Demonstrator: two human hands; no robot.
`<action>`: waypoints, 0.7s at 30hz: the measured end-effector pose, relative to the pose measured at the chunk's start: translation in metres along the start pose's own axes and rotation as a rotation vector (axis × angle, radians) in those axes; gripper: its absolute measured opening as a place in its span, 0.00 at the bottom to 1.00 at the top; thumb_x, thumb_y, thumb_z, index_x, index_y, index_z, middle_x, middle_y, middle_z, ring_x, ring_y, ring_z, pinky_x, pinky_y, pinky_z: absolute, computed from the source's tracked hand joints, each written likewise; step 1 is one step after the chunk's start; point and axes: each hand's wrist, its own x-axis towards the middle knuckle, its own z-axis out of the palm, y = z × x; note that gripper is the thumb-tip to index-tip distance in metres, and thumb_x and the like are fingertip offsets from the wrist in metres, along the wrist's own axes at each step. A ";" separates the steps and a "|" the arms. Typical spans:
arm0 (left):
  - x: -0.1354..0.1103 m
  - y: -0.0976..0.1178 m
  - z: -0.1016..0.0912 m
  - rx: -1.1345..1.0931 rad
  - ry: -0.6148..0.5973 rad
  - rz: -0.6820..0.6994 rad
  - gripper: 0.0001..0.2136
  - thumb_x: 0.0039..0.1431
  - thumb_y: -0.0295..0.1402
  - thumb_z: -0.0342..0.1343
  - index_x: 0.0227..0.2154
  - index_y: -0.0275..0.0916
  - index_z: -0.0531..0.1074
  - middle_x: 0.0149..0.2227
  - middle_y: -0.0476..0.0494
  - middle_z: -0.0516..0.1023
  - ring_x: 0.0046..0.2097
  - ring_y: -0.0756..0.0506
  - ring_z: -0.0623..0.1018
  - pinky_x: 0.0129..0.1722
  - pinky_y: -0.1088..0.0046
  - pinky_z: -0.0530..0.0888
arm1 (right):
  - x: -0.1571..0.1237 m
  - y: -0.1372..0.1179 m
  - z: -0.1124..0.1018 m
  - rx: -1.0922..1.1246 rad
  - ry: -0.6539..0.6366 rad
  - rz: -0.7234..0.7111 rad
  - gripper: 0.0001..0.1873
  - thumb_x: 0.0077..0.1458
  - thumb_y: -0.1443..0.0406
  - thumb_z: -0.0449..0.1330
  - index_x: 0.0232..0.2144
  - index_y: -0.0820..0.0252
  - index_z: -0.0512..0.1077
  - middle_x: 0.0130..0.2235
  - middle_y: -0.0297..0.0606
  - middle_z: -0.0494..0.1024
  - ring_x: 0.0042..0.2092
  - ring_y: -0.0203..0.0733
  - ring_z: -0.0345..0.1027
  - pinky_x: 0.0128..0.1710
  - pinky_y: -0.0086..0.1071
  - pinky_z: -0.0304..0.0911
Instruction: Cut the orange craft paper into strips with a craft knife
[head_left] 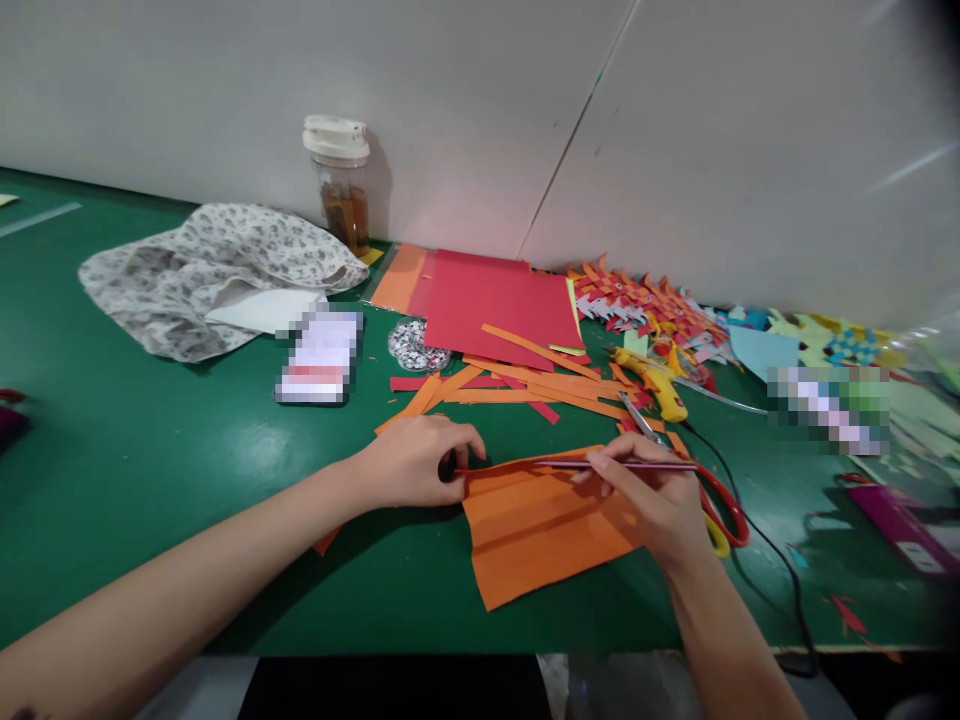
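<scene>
An orange sheet of paper point(540, 540) lies slightly raised before me, its far edge folded up. My left hand point(424, 460) pinches the left end of that edge between thumb and fingers. In my right hand point(652, 490) is a slim dark pencil point(555, 464), held nearly level along the folded edge, its tip pointing left. The right hand also rests over the sheet's right end. Partly hidden behind that hand are scissors point(733, 505) with red and yellow handles, blades pointing away. Cut orange strips point(525, 380) lie just beyond the sheet.
Red sheets point(502, 305) and a dish of googly eyes point(418, 345) sit behind the strips. A yellow glue gun point(656, 385) trails a black cord at right. A phone point(321, 358), patterned cloth point(217, 270) and lidded cup point(341, 185) stand left. Paper cutouts point(652, 305) line the wall.
</scene>
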 end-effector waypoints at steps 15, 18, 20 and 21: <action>-0.003 -0.001 -0.007 -0.002 -0.039 0.041 0.17 0.45 0.27 0.53 0.41 0.41 0.71 0.31 0.51 0.77 0.36 0.46 0.76 0.34 0.72 0.71 | -0.010 -0.002 0.014 0.069 -0.058 0.088 0.14 0.52 0.55 0.64 0.24 0.56 0.69 0.23 0.38 0.80 0.25 0.42 0.71 0.24 0.33 0.61; -0.002 -0.002 -0.007 0.002 -0.049 0.036 0.16 0.46 0.27 0.53 0.41 0.41 0.71 0.30 0.52 0.78 0.35 0.46 0.76 0.33 0.72 0.70 | -0.010 -0.005 0.016 0.102 -0.046 0.064 0.13 0.52 0.55 0.65 0.23 0.56 0.70 0.23 0.37 0.79 0.25 0.42 0.72 0.26 0.34 0.62; -0.002 -0.002 -0.007 0.008 -0.050 0.034 0.16 0.46 0.27 0.53 0.41 0.41 0.71 0.30 0.52 0.78 0.35 0.46 0.76 0.33 0.72 0.70 | -0.009 -0.008 0.020 0.144 -0.042 0.070 0.13 0.52 0.55 0.65 0.23 0.56 0.71 0.23 0.37 0.79 0.25 0.41 0.71 0.27 0.33 0.62; -0.002 -0.002 -0.006 0.010 -0.048 0.033 0.16 0.46 0.27 0.53 0.41 0.41 0.71 0.30 0.52 0.78 0.35 0.46 0.77 0.33 0.72 0.70 | -0.009 -0.010 0.023 0.167 -0.045 0.081 0.13 0.52 0.56 0.65 0.23 0.56 0.71 0.23 0.37 0.79 0.25 0.41 0.71 0.26 0.33 0.62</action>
